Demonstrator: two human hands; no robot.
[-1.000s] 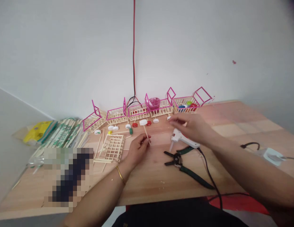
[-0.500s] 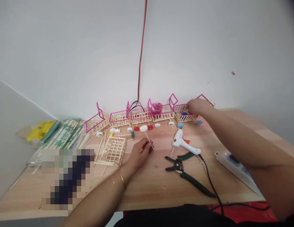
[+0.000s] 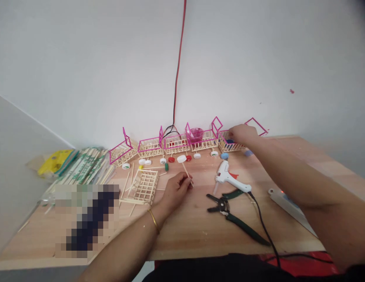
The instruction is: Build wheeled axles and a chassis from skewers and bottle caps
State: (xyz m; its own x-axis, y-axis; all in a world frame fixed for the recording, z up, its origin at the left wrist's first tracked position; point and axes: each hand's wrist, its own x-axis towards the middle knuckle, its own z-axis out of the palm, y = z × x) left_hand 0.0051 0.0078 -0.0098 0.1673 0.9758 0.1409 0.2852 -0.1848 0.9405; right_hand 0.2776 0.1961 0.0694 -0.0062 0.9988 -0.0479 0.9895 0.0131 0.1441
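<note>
My left hand (image 3: 178, 190) is closed in a pinch around a thin wooden stick (image 3: 186, 172) above the table. On the stick's far end sits a white bottle cap (image 3: 181, 159). My right hand (image 3: 243, 134) reaches into the rightmost stick-built cart (image 3: 229, 147), beside a blue cap (image 3: 229, 141) inside it. Its fingers are bent together, and their tips are partly hidden. To the left of my left hand a plain stick lattice frame (image 3: 145, 187) lies among loose sticks. Near it lies a stick with a yellow cap (image 3: 140, 167) and a green cap (image 3: 166, 167).
Several pink-rimmed carts (image 3: 149, 147) with cap wheels line the wall. A pink cup (image 3: 196, 135) stands among them. In front lie a white glue gun (image 3: 233, 181), wire strippers (image 3: 223, 205) and a power strip (image 3: 291, 209). Bundled sticks (image 3: 86, 166) and a yellow packet (image 3: 56, 162) are left.
My right hand has shifted slightly left within the cart. My left hand keeps its hold on the stick and cap. The whole view has moved a little.
</note>
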